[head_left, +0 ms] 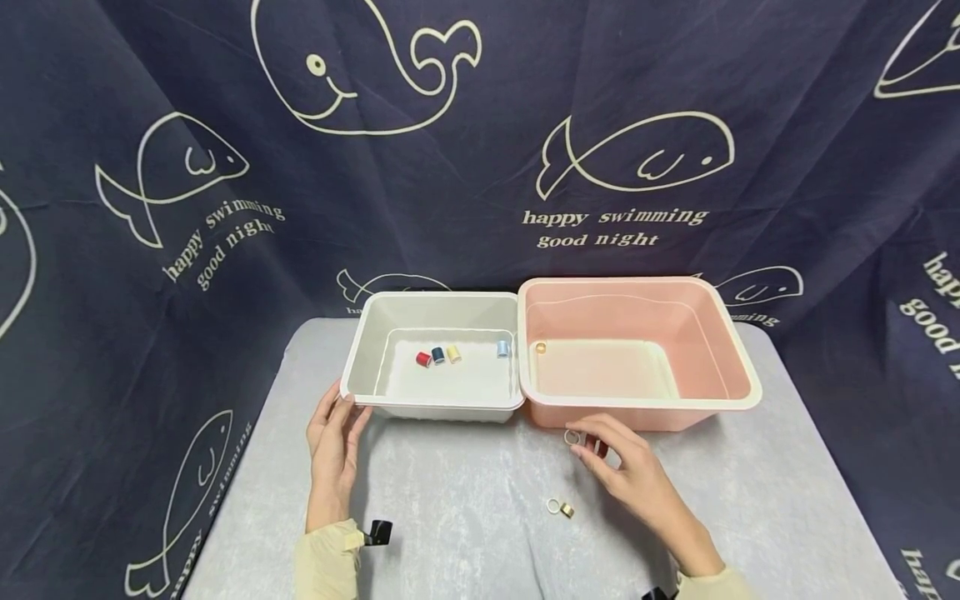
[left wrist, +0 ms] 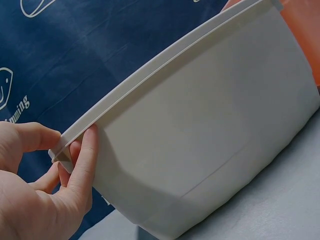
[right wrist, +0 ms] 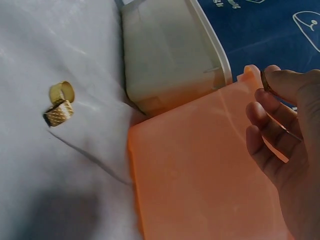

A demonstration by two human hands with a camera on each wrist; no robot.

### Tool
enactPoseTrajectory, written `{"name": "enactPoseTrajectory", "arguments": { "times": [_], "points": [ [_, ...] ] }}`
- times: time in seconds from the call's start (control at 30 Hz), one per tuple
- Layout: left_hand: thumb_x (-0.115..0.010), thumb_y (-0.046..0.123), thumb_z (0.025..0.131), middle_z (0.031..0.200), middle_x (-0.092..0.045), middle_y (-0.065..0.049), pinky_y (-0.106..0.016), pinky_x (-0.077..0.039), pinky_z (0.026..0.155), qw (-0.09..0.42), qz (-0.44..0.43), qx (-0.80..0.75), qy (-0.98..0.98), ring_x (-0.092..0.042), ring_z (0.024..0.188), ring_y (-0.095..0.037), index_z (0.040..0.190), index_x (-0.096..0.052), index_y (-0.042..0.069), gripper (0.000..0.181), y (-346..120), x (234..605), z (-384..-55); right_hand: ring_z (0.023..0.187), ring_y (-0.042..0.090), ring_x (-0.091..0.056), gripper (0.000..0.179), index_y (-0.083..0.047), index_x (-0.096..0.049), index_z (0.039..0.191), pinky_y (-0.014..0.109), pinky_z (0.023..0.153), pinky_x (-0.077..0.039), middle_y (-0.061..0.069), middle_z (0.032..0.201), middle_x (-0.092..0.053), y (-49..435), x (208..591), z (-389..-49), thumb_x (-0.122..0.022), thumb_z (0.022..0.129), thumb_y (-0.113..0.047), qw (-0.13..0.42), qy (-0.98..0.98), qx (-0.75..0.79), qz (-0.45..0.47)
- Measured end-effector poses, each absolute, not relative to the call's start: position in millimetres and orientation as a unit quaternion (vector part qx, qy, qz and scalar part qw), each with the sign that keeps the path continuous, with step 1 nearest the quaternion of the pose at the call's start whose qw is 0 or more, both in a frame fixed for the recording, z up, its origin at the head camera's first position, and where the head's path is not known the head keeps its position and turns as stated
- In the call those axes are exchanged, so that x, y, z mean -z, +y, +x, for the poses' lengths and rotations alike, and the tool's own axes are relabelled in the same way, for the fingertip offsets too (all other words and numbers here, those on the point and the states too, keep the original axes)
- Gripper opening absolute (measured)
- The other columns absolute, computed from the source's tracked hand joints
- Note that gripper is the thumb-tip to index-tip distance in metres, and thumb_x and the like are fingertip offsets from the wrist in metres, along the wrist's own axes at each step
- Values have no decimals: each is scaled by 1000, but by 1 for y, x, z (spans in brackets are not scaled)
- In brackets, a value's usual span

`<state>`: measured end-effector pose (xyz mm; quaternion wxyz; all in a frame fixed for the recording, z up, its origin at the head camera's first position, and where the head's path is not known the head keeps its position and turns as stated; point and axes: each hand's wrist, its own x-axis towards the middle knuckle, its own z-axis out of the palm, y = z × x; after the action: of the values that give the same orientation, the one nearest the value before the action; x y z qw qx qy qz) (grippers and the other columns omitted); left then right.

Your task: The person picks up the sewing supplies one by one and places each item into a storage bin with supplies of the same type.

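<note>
My left hand (head_left: 332,442) grips the near left corner of the white bin (head_left: 442,402), thumb over the rim and fingers beneath it. Between thumb and fingertips, my right hand (head_left: 637,471) pinches a ring thimble (head_left: 573,437) just in front of the pink bin's near wall. Only its dark gold edge shows in the right wrist view. Two more gold ring thimbles lie together on the table, one plain-faced (right wrist: 62,91) and one with a dimpled band (right wrist: 60,113). Inside the pink bin (head_left: 637,403), another gold ring thimble (head_left: 541,347) sits at the left.
The white bin holds a red thread spool (head_left: 423,358), a navy spool (head_left: 438,356), a pale yellow spool (head_left: 453,354) and a light blue spool (head_left: 502,349). Both bins stand side by side on the grey tablecloth (head_left: 465,500), before a dark blue curtain (head_left: 480,183).
</note>
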<state>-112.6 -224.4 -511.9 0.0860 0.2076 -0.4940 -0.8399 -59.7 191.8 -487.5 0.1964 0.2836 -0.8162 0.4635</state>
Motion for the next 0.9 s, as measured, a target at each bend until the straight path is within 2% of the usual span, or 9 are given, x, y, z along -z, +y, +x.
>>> {"name": "enactPoseTrajectory", "arguments": {
  "times": [0.23, 0.43, 0.7, 0.9],
  "points": [
    [-59, 6, 106, 131, -55, -9, -23, -64, 99, 85, 207, 840, -494, -67, 102, -11, 154, -45, 4, 51, -225, 510, -112, 79, 1, -58, 49, -7, -74, 118, 16, 61, -53, 2, 105, -73, 192, 480, -68, -83, 73, 13, 220, -811, -448, 306],
    [-59, 6, 106, 134, -54, -10, -23, -63, 100, 89, 207, 841, -492, -68, 108, -13, 155, -44, 4, 51, -227, 510, -112, 79, 1, -59, 50, -10, -74, 118, 15, 62, -54, 1, 102, -73, 192, 471, -75, -83, 75, 13, 213, -810, -447, 314],
    [-59, 6, 106, 132, -55, -10, -23, -64, 100, 92, 207, 842, -490, -69, 108, -14, 153, -46, 4, 50, -226, 511, -113, 84, 0, -62, 38, -10, -75, 116, 11, 64, -57, -4, 105, -74, 198, 461, -84, -81, 84, 7, 150, -837, -451, 272],
    [-59, 6, 106, 131, -55, -10, -24, -63, 100, 93, 207, 842, -490, -69, 109, -15, 153, -48, 5, 48, -226, 515, -114, 84, -1, -63, 36, -16, -74, 119, 15, 63, -60, -8, 106, -73, 205, 451, -93, -79, 89, 2, 113, -853, -439, 259]
  ]
}}
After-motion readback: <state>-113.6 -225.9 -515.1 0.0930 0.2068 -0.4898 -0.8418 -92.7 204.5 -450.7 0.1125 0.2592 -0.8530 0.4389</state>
